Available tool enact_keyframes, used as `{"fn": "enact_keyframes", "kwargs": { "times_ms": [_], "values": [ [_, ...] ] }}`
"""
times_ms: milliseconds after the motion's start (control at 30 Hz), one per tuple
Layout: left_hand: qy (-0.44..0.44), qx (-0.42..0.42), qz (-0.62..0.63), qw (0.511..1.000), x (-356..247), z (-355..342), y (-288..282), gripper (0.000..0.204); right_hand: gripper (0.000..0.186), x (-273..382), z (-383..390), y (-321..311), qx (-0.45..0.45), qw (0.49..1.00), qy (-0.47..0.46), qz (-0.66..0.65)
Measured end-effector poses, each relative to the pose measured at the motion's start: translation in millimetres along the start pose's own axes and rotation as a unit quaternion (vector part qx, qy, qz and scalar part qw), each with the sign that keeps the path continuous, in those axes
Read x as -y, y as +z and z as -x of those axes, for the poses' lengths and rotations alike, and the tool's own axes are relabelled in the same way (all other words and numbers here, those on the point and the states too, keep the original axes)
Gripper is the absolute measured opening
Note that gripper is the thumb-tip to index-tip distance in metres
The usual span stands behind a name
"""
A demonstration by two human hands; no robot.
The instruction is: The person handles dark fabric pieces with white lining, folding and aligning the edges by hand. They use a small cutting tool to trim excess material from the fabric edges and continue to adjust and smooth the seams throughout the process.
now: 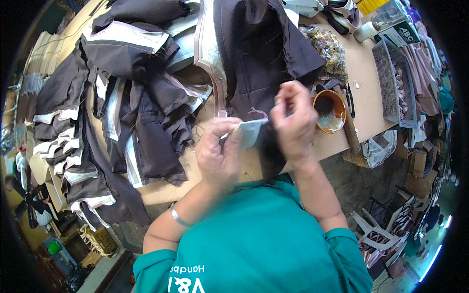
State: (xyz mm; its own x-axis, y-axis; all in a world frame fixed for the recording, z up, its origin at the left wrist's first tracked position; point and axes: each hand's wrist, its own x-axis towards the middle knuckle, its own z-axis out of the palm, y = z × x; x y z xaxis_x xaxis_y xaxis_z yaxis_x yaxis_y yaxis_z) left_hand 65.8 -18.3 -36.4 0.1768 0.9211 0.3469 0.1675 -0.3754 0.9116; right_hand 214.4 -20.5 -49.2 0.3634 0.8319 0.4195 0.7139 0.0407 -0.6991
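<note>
My left hand grips a small pale, flat piece that sticks out rightward from its fingertips. Just right of it, my right hand is raised with fingers curled and pinched; whatever they may hold is too small to make out. Both are over a large dark brown fabric piece with a pale edging strip. An orange pot with dried whitish residue inside sits beside my right hand, near a wooden-handled tool.
Piles of brown fabric with white strips cover the left of the table. At right lie a bagged bundle, a grey basket, a white spool and a box. A white plastic chair stands below right.
</note>
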Motion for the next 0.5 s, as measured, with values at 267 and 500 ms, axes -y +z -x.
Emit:
{"fn": "enact_keyframes", "kwargs": {
  "times_ms": [267,500],
  "values": [
    [-0.162,0.014,0.163,0.973,-3.4,-7.2,-2.4,0.008,0.041,28.5,12.4,-40.4,0.079,0.972,-0.093,-0.203],
    [-0.116,0.012,0.177,0.977,4.2,-3.7,3.9,0.01,0.063,30.9,25.4,-61.2,0.193,0.951,-0.046,-0.236]
  ]
}}
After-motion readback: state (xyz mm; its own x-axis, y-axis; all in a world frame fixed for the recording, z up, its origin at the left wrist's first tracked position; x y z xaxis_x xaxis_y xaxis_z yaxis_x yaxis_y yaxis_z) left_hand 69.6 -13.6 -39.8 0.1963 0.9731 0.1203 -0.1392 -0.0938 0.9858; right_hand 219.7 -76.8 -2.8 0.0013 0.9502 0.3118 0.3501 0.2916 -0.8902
